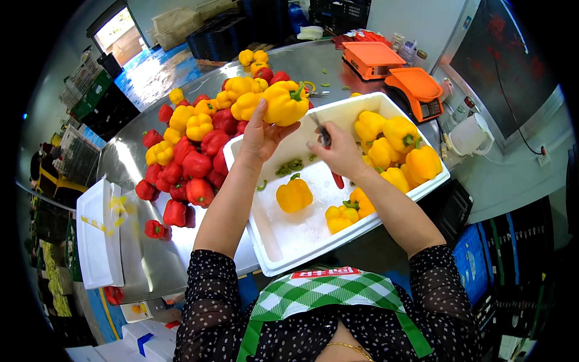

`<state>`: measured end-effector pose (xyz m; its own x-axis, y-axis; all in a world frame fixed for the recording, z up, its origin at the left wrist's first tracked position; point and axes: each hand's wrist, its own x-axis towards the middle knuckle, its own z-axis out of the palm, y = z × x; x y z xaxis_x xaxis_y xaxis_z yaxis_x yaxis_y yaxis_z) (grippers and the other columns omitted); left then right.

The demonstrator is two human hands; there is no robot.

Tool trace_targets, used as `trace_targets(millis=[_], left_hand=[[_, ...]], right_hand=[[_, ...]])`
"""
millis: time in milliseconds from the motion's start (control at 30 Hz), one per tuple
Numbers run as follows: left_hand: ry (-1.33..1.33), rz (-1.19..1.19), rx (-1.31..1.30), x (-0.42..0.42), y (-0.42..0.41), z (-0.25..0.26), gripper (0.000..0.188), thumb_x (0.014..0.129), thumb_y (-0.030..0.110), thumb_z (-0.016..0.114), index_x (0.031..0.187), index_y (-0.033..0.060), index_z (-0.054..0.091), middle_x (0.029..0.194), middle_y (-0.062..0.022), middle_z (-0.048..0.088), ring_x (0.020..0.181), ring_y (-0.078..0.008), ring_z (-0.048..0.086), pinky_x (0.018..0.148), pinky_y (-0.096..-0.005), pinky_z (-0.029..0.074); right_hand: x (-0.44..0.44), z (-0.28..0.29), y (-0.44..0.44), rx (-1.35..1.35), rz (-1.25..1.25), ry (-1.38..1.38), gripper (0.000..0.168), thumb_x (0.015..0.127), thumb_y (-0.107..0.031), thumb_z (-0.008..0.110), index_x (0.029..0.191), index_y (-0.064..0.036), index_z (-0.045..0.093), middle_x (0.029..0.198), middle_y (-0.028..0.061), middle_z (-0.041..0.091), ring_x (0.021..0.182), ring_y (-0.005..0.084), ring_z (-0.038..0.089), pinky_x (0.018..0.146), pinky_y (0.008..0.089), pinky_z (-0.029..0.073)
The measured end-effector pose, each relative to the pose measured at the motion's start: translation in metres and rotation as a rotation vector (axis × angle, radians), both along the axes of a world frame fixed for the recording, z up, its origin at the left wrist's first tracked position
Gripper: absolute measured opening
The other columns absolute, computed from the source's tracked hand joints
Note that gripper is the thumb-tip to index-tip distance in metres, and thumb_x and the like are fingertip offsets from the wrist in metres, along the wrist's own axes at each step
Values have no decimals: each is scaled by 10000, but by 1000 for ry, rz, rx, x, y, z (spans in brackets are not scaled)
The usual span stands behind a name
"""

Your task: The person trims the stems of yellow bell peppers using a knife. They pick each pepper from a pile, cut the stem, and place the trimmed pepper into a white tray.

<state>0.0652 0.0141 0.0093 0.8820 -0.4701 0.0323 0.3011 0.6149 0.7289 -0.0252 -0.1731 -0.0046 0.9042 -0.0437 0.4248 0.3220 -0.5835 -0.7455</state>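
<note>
My left hand (267,138) holds up a yellow bell pepper (286,103) with a green stem, above the left rim of a white foam box (267,253). In my right hand (339,149) is a pair of red-handled snips (337,179), their blades pointing up and left, apart from the held pepper. Inside the box, one yellow bell pepper (294,194) lies on the floor near cut green stem pieces (289,167). Several more yellow peppers (382,153) fill its right side. Left of the box is a heap of red bell peppers (197,164) and yellow ones.
Two orange scales (374,59) stand at the back right of the steel table (135,267), near a white electric kettle (470,134). A pair of scissors (319,93) lies behind the box. A white foam lid (97,235) rests at the table's left edge.
</note>
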Motion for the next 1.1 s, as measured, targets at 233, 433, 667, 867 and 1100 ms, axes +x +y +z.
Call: trace_targets(millis=[233,433,667,867,1100], left_hand=[[-106,44,184,-1,-2,-1,525,937,409,590,1282,36,459,1241,-140,570,1132,-278,604,907,-491,551],[-177,34,280,-2,-3,1,448,920,356,638,1178,25,483,1183,-144,582,1080,-254,623,842,-448,581],[-247,-3,677,0,-4,-7,471,896,380,668,1178,34,515,1129,-102,609,1009,-190,642,717,-339,585],[-324,120,783,0,-14,-15,504,826,415,735,1070,5,573,990,-94,647,814,-170,667,535,-280,549],[48,295,105,33,19,-15,528,903,478,607,1245,83,526,1117,-80,627,920,-199,650,672,-325,567]], right_hand=[[2,-6,-1,51,-2,120,373,798,-326,718,921,-21,543,721,110,565,668,272,573,633,382,466],[4,-9,4,113,12,159,363,809,-312,710,909,-9,536,716,125,576,667,282,586,643,389,475],[2,-31,5,113,-8,421,320,846,-273,670,925,5,531,739,151,590,650,271,614,614,385,510],[-7,-27,7,360,-51,602,243,879,-215,621,957,-5,526,724,83,579,531,165,570,442,322,518],[5,-15,-14,722,10,470,181,906,-202,621,918,-81,486,658,-1,494,488,99,477,444,278,474]])
